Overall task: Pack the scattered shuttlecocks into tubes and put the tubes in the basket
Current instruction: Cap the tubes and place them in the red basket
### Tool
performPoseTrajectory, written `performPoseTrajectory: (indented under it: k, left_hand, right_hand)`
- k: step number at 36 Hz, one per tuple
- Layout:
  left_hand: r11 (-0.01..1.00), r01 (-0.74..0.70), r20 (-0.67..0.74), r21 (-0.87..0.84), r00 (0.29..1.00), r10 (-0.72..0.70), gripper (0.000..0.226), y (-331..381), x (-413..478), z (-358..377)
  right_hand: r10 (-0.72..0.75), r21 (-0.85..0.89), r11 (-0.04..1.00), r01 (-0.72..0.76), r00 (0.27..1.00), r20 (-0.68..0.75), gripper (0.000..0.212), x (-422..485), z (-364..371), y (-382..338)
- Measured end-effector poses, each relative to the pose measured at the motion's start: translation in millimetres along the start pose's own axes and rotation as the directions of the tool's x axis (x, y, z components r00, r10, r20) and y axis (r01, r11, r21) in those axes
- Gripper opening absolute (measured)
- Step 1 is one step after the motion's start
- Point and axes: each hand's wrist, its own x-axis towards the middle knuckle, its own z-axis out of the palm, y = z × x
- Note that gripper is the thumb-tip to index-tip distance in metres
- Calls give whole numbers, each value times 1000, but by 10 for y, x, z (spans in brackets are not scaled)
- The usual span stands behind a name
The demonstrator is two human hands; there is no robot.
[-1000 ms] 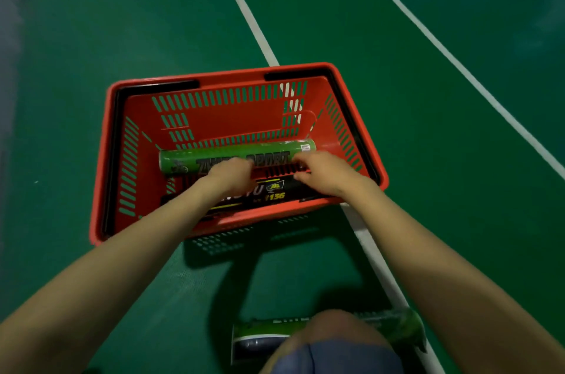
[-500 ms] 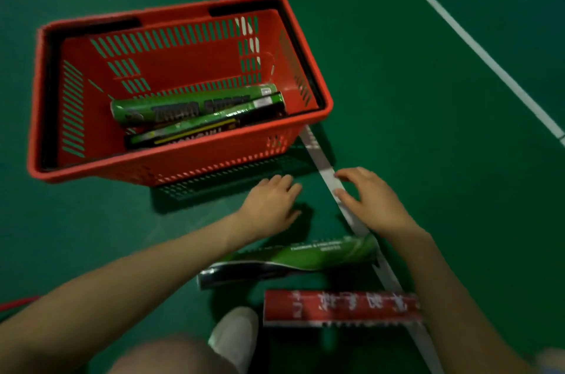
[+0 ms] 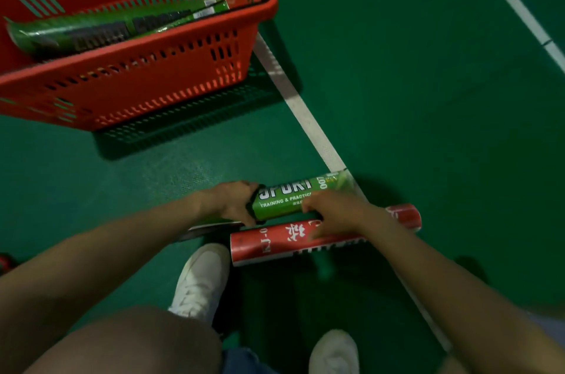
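Note:
A green tube (image 3: 293, 195) lettered SPORT lies on the green floor in front of my feet. My left hand (image 3: 234, 202) grips its left part, and my right hand (image 3: 333, 210) holds its right part, fingers curled over it. A red tube (image 3: 266, 243) with white characters lies just behind it, nearer to me, partly under my right wrist. The red basket (image 3: 153, 80) stands at the upper left with two green tubes (image 3: 101, 27) lying inside it. No loose shuttlecocks are in sight.
White court lines (image 3: 305, 117) run diagonally across the floor, one passing under the green tube, another at the far right (image 3: 513, 4). My white shoes (image 3: 201, 279) and knee fill the bottom of the view. A small red object (image 3: 4, 263) sits at the left edge.
Both hands left the tube in the basket, came back toward me and closed on the green tube on the floor. My view dropped lower, so the basket now sits at the upper left.

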Motion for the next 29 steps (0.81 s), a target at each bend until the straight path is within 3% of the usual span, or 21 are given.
performPoseTrajectory:
  k: [4,11,15,22,29]
  left_hand:
    - [999,30,-156,16,987,-27,83,48,-6,-55]
    - [989,106,-274,106,959,-74,84,232,-117,-439]
    - [979,133,-386,154,920,-64,88,304,-330,-783]
    - [914,246,-629,323,777,13,95,391,-846,-1456]
    - [902,257,-743,346,663,96,96,443,-1322,-2121]
  right_hand:
    - [-9,-335,941,48,993,116,91,35,279,1]
    - [3,-261,965,0,1000,12,85,70,461,106]
    - [13,-214,975,-55,981,-192,87,52,99,185]
    - [69,-195,967,-166,903,-425,95,-188,-904,65]
    - [27,-203,964,-173,821,-570,93,-529,-1719,-238]
